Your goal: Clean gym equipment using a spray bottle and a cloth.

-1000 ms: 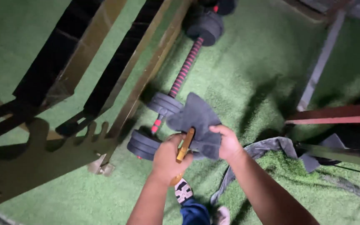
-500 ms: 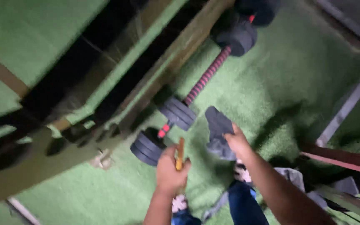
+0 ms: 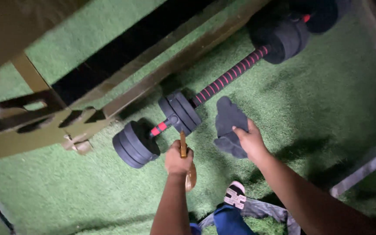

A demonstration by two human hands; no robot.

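One head view: compared with half a second earlier, the camera has shifted so the barbell runs higher across the frame, and both hands sit lower beneath it. The left hand is clenched around a thin amber-brown tool, its tip pointing up toward the inner weight plates. The right hand grips a dark grey cloth, held just beside the red-and-black striped bar. An olive metal frame stands close left on green artificial turf. A shoe shows below.
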